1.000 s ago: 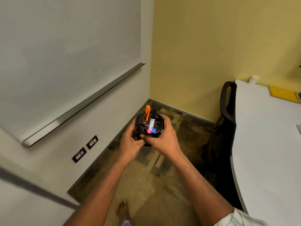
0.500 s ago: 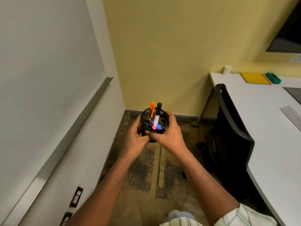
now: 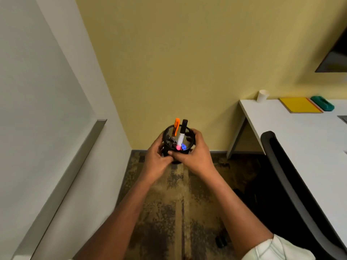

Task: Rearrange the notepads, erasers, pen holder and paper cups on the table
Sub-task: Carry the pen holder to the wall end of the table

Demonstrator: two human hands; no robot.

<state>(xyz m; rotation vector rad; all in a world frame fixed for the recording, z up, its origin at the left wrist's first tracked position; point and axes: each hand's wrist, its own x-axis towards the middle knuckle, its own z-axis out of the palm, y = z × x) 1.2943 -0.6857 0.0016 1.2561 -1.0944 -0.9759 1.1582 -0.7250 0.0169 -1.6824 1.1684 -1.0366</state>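
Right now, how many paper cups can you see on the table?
1. A white paper cup stands at the table's far left corner by the yellow wall. Others may sit beyond the frame's right edge.

The view has swung right since a second ago: the whiteboard [image 3: 37, 91] has slid to the left edge, and the yellow wall now fills the space beyond the grip. More of the bench [image 3: 293, 139] has come into sight right of the grip, with the paper cup [image 3: 262, 96], yellow notepad [image 3: 300, 107] and green eraser [image 3: 322, 103] now lying closer.
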